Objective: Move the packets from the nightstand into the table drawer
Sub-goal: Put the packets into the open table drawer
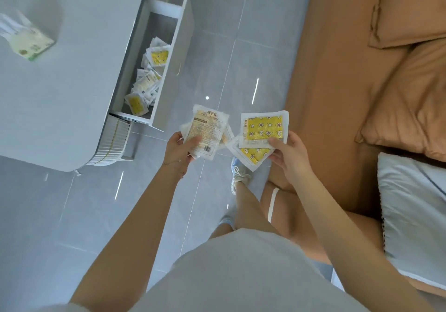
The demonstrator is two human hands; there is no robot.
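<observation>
While I look down from up high, I see the gray floor under me, shiny with little lights on it. On the right is the bed with a brown sheet, brown pillows and one pale pillow. On the left is the big white surface, with a green and white pack lying on it. Its drawer is pulled out wide, and a heap of packets in the drawer lies inside, white and yellow.

My two arms reach out over the floor, between the drawer and the bed. My left hand is closed on pale packets, with the printed back side facing up. My right hand is closed on yellow packets with little stars and faces on them. The two bunches nearly touch in the middle. Below them I can see one shoe on the floor.
</observation>
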